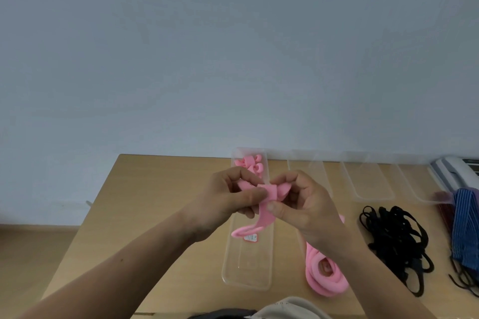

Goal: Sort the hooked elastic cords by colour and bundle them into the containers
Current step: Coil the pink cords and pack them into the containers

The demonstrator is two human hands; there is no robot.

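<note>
Both hands: left hand (230,197) and right hand (305,204) pinched one pink cord (275,193) between curled fingers, close together.
Pink cord: folded at the fingertips, its loop hanging below the hands over a clear container (246,270) (rolled pink bundles (250,164) lay at its far end, beyond the hands).
Table: a pink pile (321,277) lay on the table (155,202), below the right hand.
Right side: black cords (396,238) lay right of the right hand.

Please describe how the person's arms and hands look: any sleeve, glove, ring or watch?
Both hands are bare: the left hand and the right hand wear no gloves, and no ring shows on the visible fingers. The left forearm and right forearm have no sleeve, watch or bracelet as far as the picture reaches. The visible nails are short and unpainted.
</note>
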